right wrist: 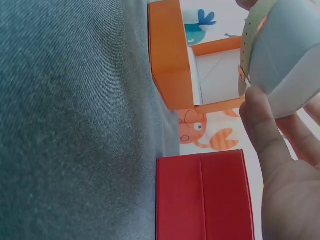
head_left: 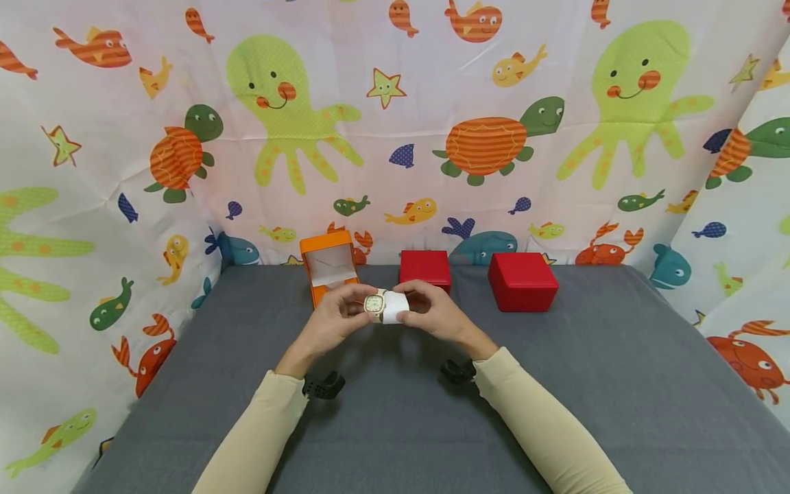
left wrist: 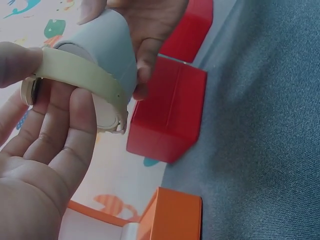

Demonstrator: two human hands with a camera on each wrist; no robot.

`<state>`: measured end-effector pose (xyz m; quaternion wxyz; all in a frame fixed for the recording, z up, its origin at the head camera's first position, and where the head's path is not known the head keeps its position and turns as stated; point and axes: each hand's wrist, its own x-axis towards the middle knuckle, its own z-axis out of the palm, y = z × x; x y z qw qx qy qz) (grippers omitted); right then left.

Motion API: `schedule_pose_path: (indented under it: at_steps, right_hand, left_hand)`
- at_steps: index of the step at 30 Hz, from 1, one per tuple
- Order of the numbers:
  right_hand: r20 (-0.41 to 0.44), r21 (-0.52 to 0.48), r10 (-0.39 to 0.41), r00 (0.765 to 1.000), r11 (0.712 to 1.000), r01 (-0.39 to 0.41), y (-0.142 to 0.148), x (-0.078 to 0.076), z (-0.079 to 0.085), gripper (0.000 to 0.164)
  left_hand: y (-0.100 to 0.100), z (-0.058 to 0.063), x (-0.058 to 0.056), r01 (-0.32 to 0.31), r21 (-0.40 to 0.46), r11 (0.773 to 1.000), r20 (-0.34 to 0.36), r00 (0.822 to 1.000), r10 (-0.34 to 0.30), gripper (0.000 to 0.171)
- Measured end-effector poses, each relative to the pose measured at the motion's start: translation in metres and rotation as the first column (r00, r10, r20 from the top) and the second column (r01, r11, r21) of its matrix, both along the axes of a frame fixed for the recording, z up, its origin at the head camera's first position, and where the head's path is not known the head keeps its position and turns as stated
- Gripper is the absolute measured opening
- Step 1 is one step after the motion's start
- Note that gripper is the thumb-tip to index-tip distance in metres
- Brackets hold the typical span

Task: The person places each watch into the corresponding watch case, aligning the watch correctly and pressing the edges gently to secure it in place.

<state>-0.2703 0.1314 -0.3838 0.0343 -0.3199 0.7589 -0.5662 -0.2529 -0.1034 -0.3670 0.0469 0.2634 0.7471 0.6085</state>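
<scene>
Above the table, a wristwatch with a square gold case and pale cream strap is pinched by my left hand between thumb and fingers. Its strap is buckled into a loop. Against the loop's right side is a white watch cushion, gripped by my right hand with the thumb in front and fingers behind. In the right wrist view the strap overlaps the end of the cushion; how far it sits inside the loop I cannot tell.
Behind my left hand stands an orange box, its lid up and white lining showing. A red box is behind my right hand, and a second red box stands farther right. Grey cloth covers the table; a patterned curtain hangs behind.
</scene>
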Motion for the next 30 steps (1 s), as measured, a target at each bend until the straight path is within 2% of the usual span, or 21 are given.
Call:
schedule_pose_path:
  at_steps: [5, 9, 13, 19, 23, 26, 28, 30]
  right_hand:
    - [-0.029, 0.017, -0.042, 0.999, 0.999, 0.043, -0.001, 0.002, 0.002, 0.042]
    - [-0.038, 0.045, -0.082, 0.996, 0.995, 0.084, -0.001, -0.005, -0.009, 0.045]
    - [-0.05, 0.056, -0.126, 0.991, 0.99, 0.129, 0.0, -0.016, -0.026, 0.048]
    - [-0.127, 0.074, -0.168, 0.978, 0.981, 0.178, -0.002, -0.016, -0.029, 0.046]
    - [-0.194, 0.097, -0.213, 0.958, 0.967, 0.235, -0.007, -0.012, -0.027, 0.046]
    - [-0.23, 0.116, -0.24, 0.943, 0.956, 0.271, -0.01, -0.009, -0.025, 0.048]
    - [-0.242, 0.124, -0.24, 0.94, 0.953, 0.275, -0.011, -0.008, -0.024, 0.05]
    - [-0.249, 0.125, -0.234, 0.94, 0.955, 0.27, -0.01, -0.009, -0.024, 0.052]
  left_hand:
    - [0.001, 0.001, 0.0, -0.005, 0.004, 1.0, 0.01, 1.0, 0.005, 0.034]
    - [0.0, -0.013, -0.008, -0.011, 0.0, 1.0, -0.009, 1.0, 0.011, 0.035]
    - [0.0, -0.024, -0.015, -0.033, -0.022, 0.999, -0.041, 0.999, 0.032, 0.038]
    - [0.001, -0.029, -0.016, -0.08, -0.082, 0.993, -0.121, 0.99, 0.07, 0.038]
    - [0.005, -0.029, -0.013, -0.153, -0.108, 0.982, -0.168, 0.977, 0.133, 0.039]
    - [0.01, -0.029, -0.011, -0.239, -0.127, 0.963, -0.204, 0.956, 0.21, 0.044]
    - [0.013, -0.028, -0.009, -0.287, -0.138, 0.948, -0.223, 0.942, 0.253, 0.045]
    - [0.015, -0.026, -0.008, -0.308, -0.141, 0.941, -0.236, 0.933, 0.27, 0.046]
